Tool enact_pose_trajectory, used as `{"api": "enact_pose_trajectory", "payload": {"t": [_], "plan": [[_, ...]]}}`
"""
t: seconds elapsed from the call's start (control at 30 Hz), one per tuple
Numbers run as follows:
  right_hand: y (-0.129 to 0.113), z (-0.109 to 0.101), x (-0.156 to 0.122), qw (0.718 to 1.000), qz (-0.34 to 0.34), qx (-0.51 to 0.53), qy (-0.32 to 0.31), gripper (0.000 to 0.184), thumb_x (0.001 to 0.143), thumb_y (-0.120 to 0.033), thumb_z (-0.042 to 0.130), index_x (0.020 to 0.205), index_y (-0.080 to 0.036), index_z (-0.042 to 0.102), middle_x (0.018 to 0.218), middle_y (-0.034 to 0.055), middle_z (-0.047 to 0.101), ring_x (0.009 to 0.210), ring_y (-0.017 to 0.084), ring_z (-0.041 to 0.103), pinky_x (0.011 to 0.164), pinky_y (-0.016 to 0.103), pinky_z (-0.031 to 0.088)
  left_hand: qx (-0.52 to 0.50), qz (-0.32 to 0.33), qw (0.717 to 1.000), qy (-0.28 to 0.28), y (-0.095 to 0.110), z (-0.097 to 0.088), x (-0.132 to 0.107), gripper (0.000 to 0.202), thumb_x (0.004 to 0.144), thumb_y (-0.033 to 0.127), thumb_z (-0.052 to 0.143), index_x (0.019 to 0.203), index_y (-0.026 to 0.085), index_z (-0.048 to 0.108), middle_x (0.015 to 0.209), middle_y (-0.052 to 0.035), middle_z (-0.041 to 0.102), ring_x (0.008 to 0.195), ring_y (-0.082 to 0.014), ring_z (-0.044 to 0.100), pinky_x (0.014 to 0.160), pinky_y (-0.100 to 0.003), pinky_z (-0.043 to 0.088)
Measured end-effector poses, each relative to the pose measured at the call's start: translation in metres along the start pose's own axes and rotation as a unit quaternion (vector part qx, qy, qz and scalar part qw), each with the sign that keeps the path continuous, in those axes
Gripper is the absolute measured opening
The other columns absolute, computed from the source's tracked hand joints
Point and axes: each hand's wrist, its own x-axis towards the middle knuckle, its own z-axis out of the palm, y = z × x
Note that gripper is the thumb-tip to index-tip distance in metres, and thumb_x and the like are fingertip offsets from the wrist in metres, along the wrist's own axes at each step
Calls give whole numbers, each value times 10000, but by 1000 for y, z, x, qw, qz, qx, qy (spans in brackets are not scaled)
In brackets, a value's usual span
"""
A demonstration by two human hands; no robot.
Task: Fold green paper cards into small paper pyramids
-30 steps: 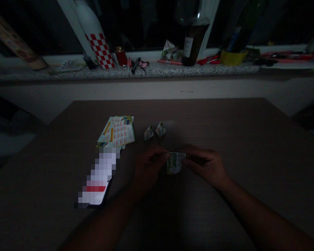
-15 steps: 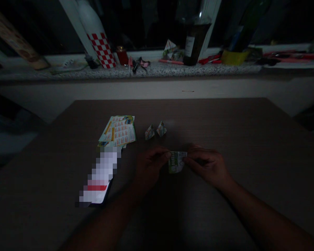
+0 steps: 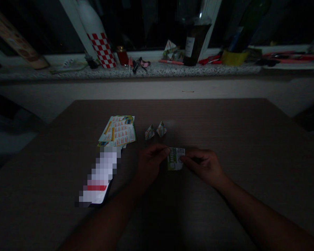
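In dim light a small printed piece of paper [image 3: 175, 158], partly folded, lies on the brown table [image 3: 225, 132] between my hands. My left hand [image 3: 149, 165] pinches its left edge with curled fingers. My right hand [image 3: 202, 165] pinches its right side. Two small folded paper shapes [image 3: 155, 130] stand just beyond the hands.
A stack of printed sheets [image 3: 117, 131] lies to the left, with a blurred-out flat object [image 3: 99, 177] below it. Behind the table a stone sill [image 3: 146, 71] holds a dark bottle [image 3: 195, 42], a red-and-white checked container [image 3: 101, 47], a small red jar [image 3: 122, 55] and other clutter.
The paper piece has shifted slightly up and away from me, and my right fingers have slid further in over its right side. My left hand has stayed nearly still.
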Motion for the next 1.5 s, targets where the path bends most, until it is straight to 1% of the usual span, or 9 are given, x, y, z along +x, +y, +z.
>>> {"api": "enact_pose_trajectory", "payload": {"t": [0.1, 0.23, 0.33, 0.47, 0.77, 0.93, 1.03, 1.23, 1.5], "plan": [[3, 4, 0, 998, 55, 31, 17, 167, 792, -320, 657, 726, -178, 712, 689, 31, 717, 616, 163, 653, 586, 272, 524, -8, -7, 1000, 10, 0, 2, 3, 86, 675, 232, 710, 667, 151, 682, 619, 20, 632, 593, -119, 562, 588, -234, 457], [4, 5, 1, 994, 96, 47, 9, 164, 784, -339, 666, 792, -191, 737, 754, 31, 744, 669, 173, 679, 629, 278, 540, -41, -20, 999, 27, -3, 1, 7, 99, 661, 242, 722, 674, 153, 680, 613, 25, 641, 579, -115, 571, 573, -231, 465], [4, 4, 2, 996, 89, 25, 8, 169, 784, -330, 664, 750, -180, 734, 722, 35, 738, 639, 168, 671, 605, 272, 532, -45, -26, 998, 35, -6, -1, 9, 96, 655, 240, 728, 675, 158, 683, 619, 23, 651, 580, -120, 580, 575, -239, 472], [2, 3, 3, 998, 67, 11, 18, 169, 784, -321, 658, 728, -175, 722, 677, 33, 722, 604, 157, 652, 578, 268, 524, -36, -18, 999, 20, -8, -2, 10, 82, 658, 236, 725, 668, 164, 689, 627, 19, 657, 588, -122, 585, 592, -246, 476], [2, 4, 2, 996, 88, 21, -2, 165, 779, -332, 664, 753, -180, 723, 714, 29, 727, 647, 164, 661, 613, 272, 527, -68, -38, 996, 41, -10, -3, 12, 101, 644, 239, 732, 673, 153, 689, 615, 16, 659, 576, -123, 593, 584, -245, 487], [4, 4, 3, 995, 94, 19, 4, 187, 794, -337, 645, 743, -166, 701, 707, 33, 709, 639, 160, 643, 611, 270, 511, -85, -44, 995, 30, -10, -3, 11, 91, 657, 236, 728, 680, 156, 691, 612, 22, 662, 577, -121, 601, 590, -245, 492], [5, 4, 2, 994, 103, 18, -19, 197, 799, -354, 640, 771, -170, 703, 736, 36, 713, 667, 164, 646, 634, 273, 511, -94, -48, 994, 38, -9, -3, 12, 91, 657, 234, 728, 683, 158, 687, 608, 24, 657, 570, -121, 599, 588, -246, 493], [1, 3, 2, 997, 74, -14, -18, 203, 805, -336, 626, 739, -157, 693, 701, 39, 696, 640, 165, 630, 607, 269, 490, -118, -55, 991, 41, -10, -3, 12, 93, 652, 225, 738, 680, 154, 684, 613, 25, 662, 575, -112, 606, 594, -237, 503], [-1, 4, 2, 997, 79, -21, -17, 182, 805, -314, 618, 735, -159, 682, 695, 36, 687, 634, 154, 621, 602, 252, 478, -146, -62, 986, 51, -14, -4, 13, 126, 648, 242, 744, 713, 154, 681, 644, 18, 678, 598, -134, 624, 614, -271, 521]]}}
